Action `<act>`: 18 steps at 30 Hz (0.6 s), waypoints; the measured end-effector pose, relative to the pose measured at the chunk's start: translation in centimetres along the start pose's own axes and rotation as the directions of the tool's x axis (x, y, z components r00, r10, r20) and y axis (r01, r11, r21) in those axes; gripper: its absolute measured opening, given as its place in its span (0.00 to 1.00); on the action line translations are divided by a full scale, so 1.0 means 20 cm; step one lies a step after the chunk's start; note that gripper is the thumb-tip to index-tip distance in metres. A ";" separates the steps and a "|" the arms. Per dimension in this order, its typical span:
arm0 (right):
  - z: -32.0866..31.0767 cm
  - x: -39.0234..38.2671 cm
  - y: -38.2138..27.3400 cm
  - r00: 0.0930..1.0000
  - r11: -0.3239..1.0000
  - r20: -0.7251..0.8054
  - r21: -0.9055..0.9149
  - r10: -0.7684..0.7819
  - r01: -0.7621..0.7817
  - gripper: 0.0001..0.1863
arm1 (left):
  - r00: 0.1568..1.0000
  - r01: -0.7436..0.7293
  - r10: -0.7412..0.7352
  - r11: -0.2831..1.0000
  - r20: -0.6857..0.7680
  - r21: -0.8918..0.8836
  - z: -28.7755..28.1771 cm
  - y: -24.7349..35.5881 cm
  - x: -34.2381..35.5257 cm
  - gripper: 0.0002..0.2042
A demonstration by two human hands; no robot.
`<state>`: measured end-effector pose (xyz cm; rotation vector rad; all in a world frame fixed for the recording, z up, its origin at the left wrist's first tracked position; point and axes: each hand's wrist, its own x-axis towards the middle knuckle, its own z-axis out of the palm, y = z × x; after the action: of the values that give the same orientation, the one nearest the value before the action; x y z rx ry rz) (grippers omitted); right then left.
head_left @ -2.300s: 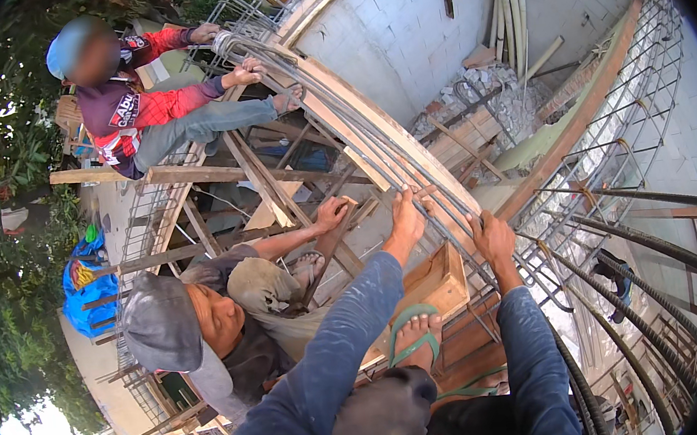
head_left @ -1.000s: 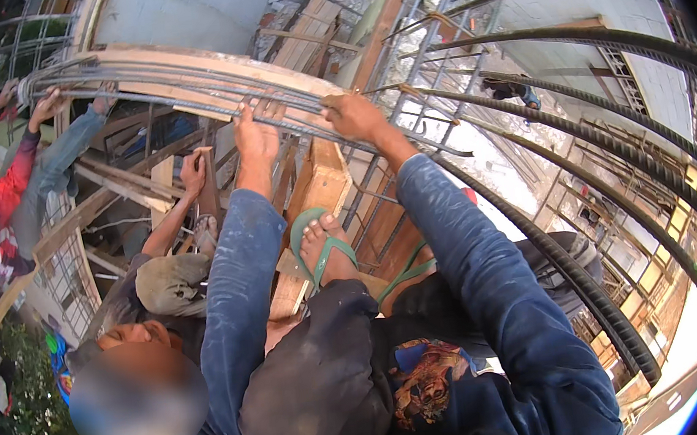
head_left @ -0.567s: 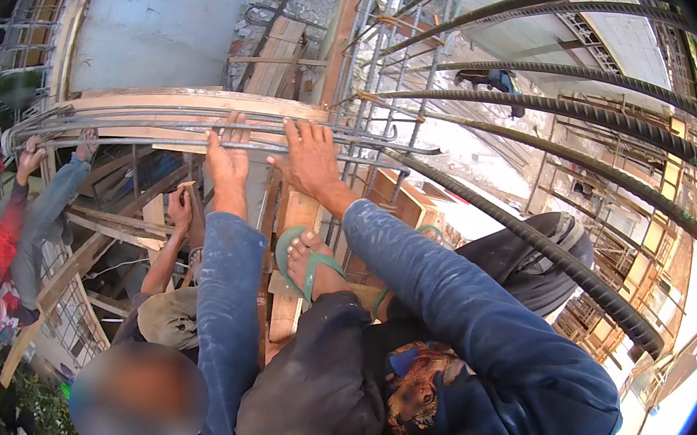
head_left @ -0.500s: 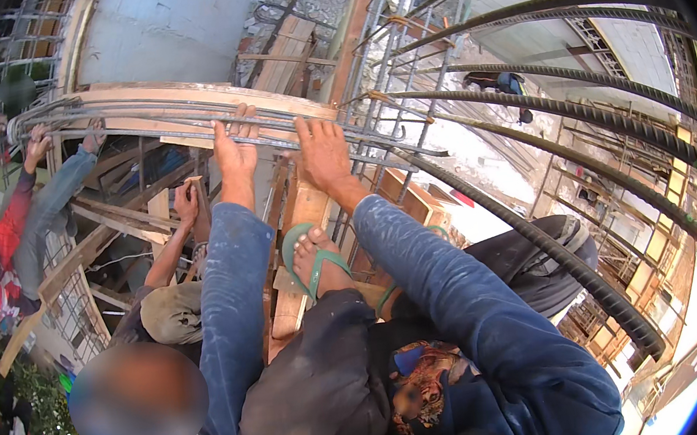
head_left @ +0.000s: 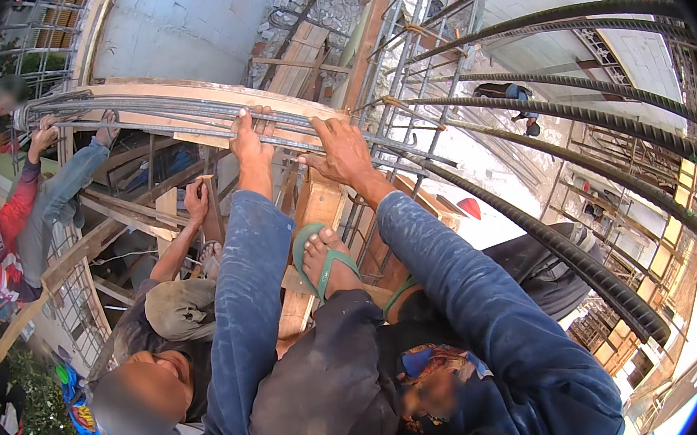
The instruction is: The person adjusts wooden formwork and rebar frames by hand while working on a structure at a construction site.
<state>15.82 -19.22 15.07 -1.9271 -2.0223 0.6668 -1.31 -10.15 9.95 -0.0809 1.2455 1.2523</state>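
A bundle of long steel reinforcing bars (head_left: 159, 110), hooked at the far-left end, runs along a wooden board (head_left: 208, 91). My left hand (head_left: 253, 149) is closed round the bars near their middle, its thumb on the near side. Just to its right, my right hand (head_left: 343, 152) lies over the same bundle, thumb stretched apart from the fingers. Beyond it the bar ends reach toward an upright rebar cage (head_left: 413, 62). At the far left, a co-worker in red sleeves (head_left: 6, 228) has a hand at the hooked end.
My sandalled foot (head_left: 325, 262) stands on a timber beam (head_left: 314, 208). Thick ribbed bars (head_left: 537, 236) jut across the right side. Below left crouches another person in a grey cap (head_left: 135, 410), a hand on a wooden piece. A person (head_left: 514, 98) is lower down beyond the bars.
The view has shifted slightly, so most things sit farther right. My right thumb has spread away from its fingers. The capped person below left has turned their head.
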 end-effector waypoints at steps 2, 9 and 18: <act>-0.04 0.00 -0.01 0.996 0.996 -0.062 0.066 0.069 -0.065 0.27 | 0.999 -0.033 0.033 0.999 -0.027 0.018 -0.01 0.02 0.01 0.12; 0.01 0.00 0.22 0.977 0.973 -0.133 0.183 0.168 -0.142 0.19 | 0.997 0.043 -0.041 0.999 0.064 -0.033 -0.02 -0.04 0.06 0.17; 0.08 0.29 0.14 0.920 0.964 0.385 0.209 0.072 -0.163 0.23 | 1.000 0.020 -0.020 1.000 -0.016 0.004 -0.01 0.01 0.01 0.13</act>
<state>16.91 -13.62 11.66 -1.9005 -1.9234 1.3349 -1.58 -10.10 9.82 -0.1006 1.2582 1.2341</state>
